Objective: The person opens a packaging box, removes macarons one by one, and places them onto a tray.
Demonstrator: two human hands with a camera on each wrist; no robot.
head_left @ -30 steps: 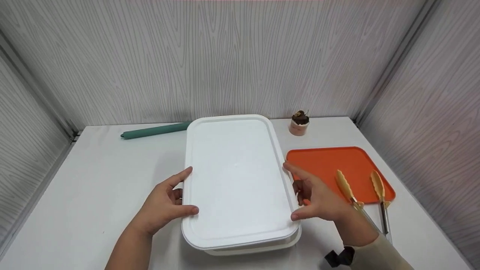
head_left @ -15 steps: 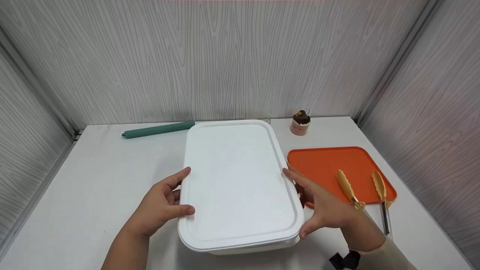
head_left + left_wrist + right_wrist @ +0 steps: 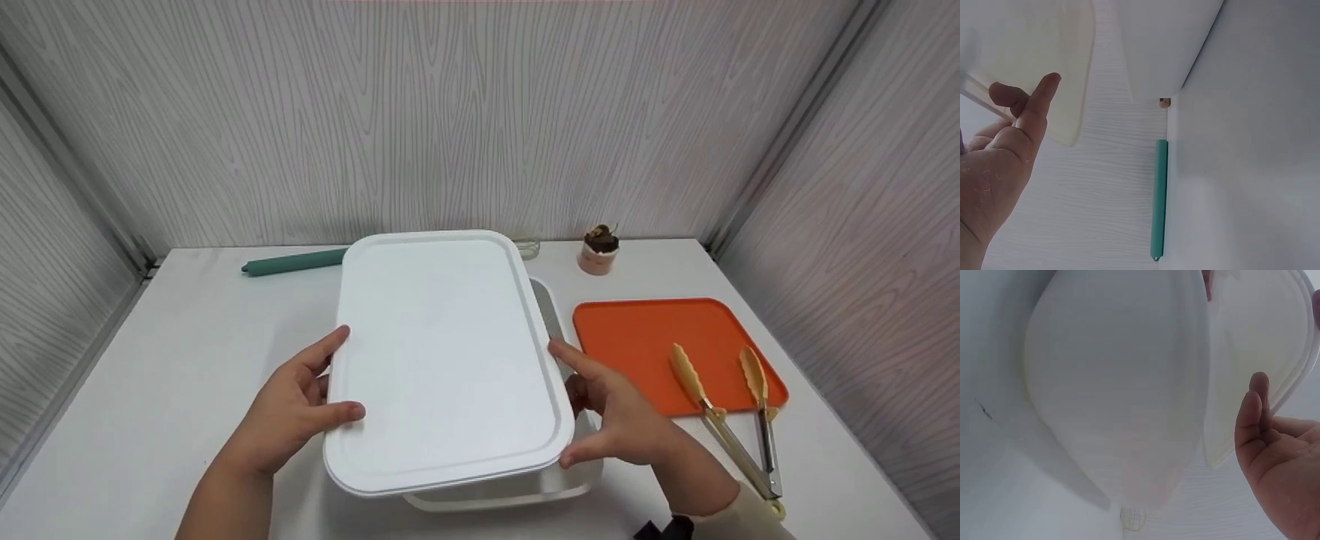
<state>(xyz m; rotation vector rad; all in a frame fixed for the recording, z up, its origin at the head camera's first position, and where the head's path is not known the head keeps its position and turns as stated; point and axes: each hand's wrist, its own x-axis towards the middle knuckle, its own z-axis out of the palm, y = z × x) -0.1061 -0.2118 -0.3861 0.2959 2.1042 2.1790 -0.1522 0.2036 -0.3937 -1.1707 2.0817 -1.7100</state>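
A white rectangular lid [image 3: 442, 352] is held in both hands over a deep white container [image 3: 499, 501], tilted and shifted left of it. Along the right side and the near end, the container's rim shows. My left hand [image 3: 289, 409] grips the lid's left edge, thumb on top and fingers beneath. My right hand [image 3: 626, 416] grips its right edge near the close corner. In the left wrist view, fingers of the left hand [image 3: 1008, 146] lie against the lid's underside [image 3: 1027, 45]. The right wrist view has the right hand [image 3: 1280, 461] beside the container's outer wall [image 3: 1112, 394].
To the right lies an orange tray [image 3: 630, 330] with tongs [image 3: 724, 435] resting across its near edge. A small pink cup with a brown top [image 3: 598, 251] stands at the back. A green rod [image 3: 292, 262] lies back left, and a see-through item [image 3: 528, 248] sits behind the lid.
Half a second ago the lid covered the container. Both hands have since raised it and carried it left, exposing the container's right side. The tray and tongs stay where they were.
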